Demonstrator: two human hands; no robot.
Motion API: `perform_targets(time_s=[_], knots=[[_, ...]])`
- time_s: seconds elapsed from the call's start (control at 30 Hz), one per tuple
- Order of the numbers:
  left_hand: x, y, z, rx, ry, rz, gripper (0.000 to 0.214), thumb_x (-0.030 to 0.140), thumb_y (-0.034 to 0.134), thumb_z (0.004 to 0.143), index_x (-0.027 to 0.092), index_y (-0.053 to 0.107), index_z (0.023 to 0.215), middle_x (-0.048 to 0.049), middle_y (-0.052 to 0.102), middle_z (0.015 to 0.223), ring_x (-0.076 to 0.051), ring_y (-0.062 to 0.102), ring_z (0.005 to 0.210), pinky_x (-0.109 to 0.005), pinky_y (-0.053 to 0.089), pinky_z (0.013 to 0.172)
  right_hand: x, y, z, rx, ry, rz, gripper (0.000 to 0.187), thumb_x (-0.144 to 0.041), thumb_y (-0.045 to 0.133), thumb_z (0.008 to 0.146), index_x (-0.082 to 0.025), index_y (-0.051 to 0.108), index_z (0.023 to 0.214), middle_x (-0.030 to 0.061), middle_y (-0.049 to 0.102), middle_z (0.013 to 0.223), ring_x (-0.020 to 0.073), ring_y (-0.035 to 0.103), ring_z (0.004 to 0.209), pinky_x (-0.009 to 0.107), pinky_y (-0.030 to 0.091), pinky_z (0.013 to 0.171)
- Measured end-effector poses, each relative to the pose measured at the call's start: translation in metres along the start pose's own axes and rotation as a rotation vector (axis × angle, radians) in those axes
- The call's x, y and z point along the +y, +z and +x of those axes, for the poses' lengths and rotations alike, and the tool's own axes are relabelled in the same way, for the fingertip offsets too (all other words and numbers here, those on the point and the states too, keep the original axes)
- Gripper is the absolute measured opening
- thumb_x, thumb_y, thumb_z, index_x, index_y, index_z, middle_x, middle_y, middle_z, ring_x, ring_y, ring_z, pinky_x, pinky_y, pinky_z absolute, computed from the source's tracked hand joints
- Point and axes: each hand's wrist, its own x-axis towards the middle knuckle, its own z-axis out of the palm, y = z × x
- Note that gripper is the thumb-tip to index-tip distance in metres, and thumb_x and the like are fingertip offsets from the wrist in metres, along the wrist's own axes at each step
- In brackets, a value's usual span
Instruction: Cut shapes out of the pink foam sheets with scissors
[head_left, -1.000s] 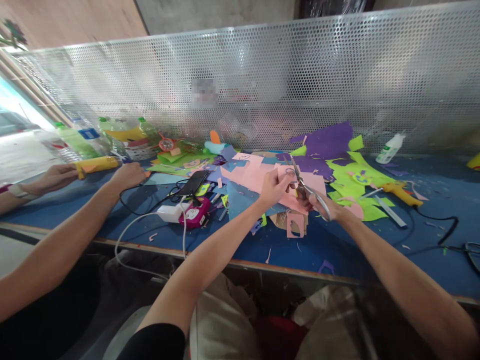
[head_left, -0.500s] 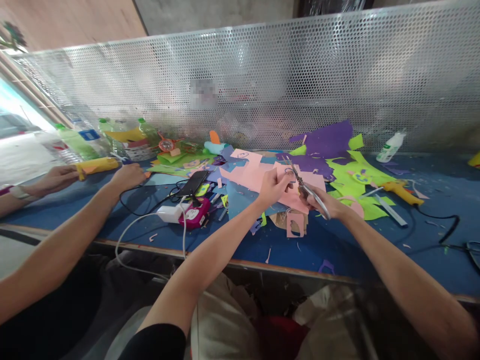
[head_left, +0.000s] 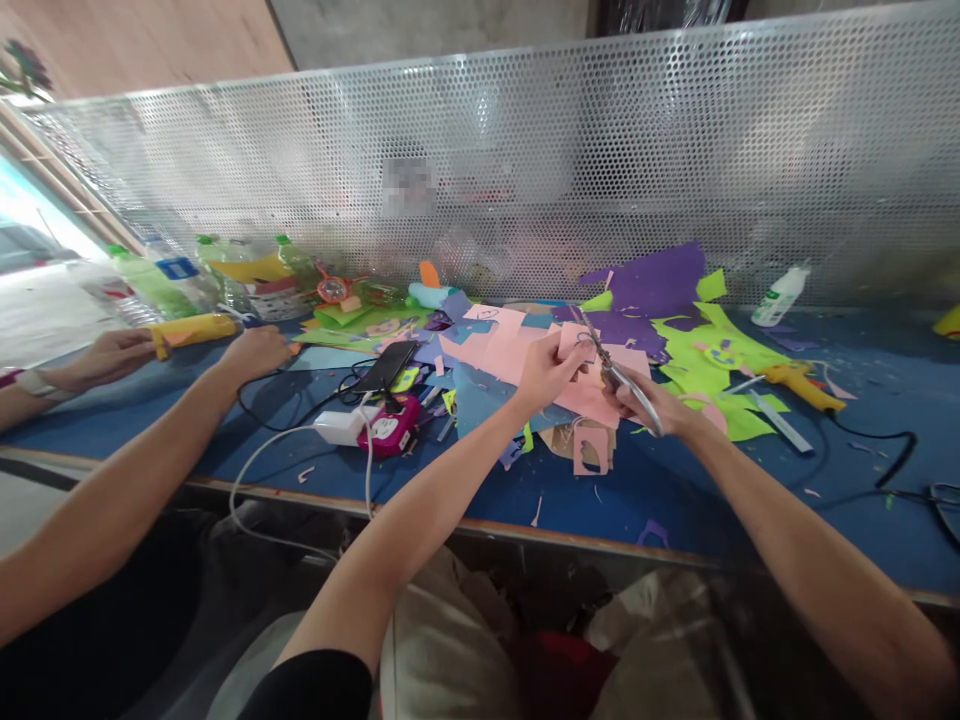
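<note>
My left hand [head_left: 551, 372] is closed in a pinch on a small pink craft sheet piece [head_left: 571, 338] with a dark drawn line. In my right hand [head_left: 656, 405] is a pair of scissors [head_left: 637, 392], fingers wrapped round the handles. The blades point away and to the left, right beside the pinched piece; whether they touch it I cannot tell. Under both hands lies a larger pink sheet [head_left: 491, 350] on a heap of coloured sheets. A pink offcut with a cut-out hole [head_left: 591, 450] rests nearer the front edge.
At left a co-worker's hands [head_left: 259, 355] are beside a yellow rolled piece [head_left: 196, 328]. A magenta power adapter [head_left: 390, 428] and a black phone [head_left: 386, 367] lie left of me. On the right are a yellow glue gun [head_left: 806, 385] and a white bottle [head_left: 781, 296]. Perforated metal [head_left: 510, 150] stands behind.
The scissors and my right hand have shifted very slightly to the right. My left hand keeps its pinch on the pink piece, almost unmoved.
</note>
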Motion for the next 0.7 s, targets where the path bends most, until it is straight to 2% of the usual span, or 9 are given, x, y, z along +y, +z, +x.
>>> perform_targets(time_s=[0.1,0.2,0.3,0.43,0.57,0.7], knots=[[-0.002,0.002,0.000,0.038,-0.004,-0.029,0.045,0.059,0.061,0.092,0.017,0.057,0.075,-0.0004,0.063,0.064,-0.009,0.058,0.053,-0.022,0.047,0.051,-0.001,0.003,0.002,0.012,-0.019,-0.003,0.044,-0.067,0.051,0.090,-0.024,0.049,0.088,-0.0025,0.044,0.075,0.0129,0.038,0.061,0.027,0.037,0.054],[-0.001,0.001,0.000,0.068,0.006,-0.003,0.045,0.058,0.061,0.091,0.017,0.056,0.073,0.0007,0.061,0.061,-0.009,0.058,0.054,-0.021,0.047,0.051,-0.001,0.004,0.003,-0.049,0.001,0.034,0.045,-0.068,0.055,0.088,-0.024,0.050,0.092,-0.0030,0.043,0.075,0.0125,0.036,0.060,0.027,0.036,0.053],[0.003,-0.002,0.000,0.051,0.035,0.030,0.042,0.055,0.062,0.091,0.017,0.058,0.073,0.0001,0.063,0.063,-0.009,0.060,0.056,-0.021,0.049,0.053,0.000,0.002,0.002,-0.082,0.006,0.046,0.045,-0.068,0.055,0.088,-0.024,0.051,0.095,-0.0029,0.043,0.076,0.0128,0.034,0.062,0.026,0.036,0.054],[0.007,-0.004,-0.001,0.025,0.061,0.058,0.038,0.050,0.061,0.092,0.016,0.059,0.075,-0.0001,0.064,0.064,-0.010,0.060,0.057,-0.021,0.049,0.054,0.002,0.000,-0.001,-0.050,0.006,0.025,0.045,-0.068,0.053,0.089,-0.023,0.051,0.092,-0.0017,0.044,0.079,0.0133,0.037,0.065,0.026,0.038,0.056],[0.008,-0.003,-0.001,0.023,0.052,0.049,0.039,0.051,0.061,0.092,0.017,0.058,0.073,-0.0003,0.063,0.064,-0.010,0.060,0.058,-0.021,0.050,0.054,0.004,0.002,-0.002,-0.084,0.072,0.096,0.041,-0.064,0.048,0.093,-0.024,0.050,0.096,-0.0046,0.039,0.072,0.0120,0.033,0.058,0.025,0.036,0.051],[0.008,-0.004,-0.001,0.013,0.058,0.053,0.040,0.051,0.060,0.092,0.017,0.055,0.071,0.0001,0.061,0.063,-0.010,0.059,0.057,-0.021,0.049,0.055,0.003,-0.001,-0.002,-0.068,0.055,0.056,0.040,-0.063,0.052,0.092,-0.023,0.051,0.093,-0.0036,0.043,0.072,0.0126,0.037,0.059,0.025,0.037,0.052]])
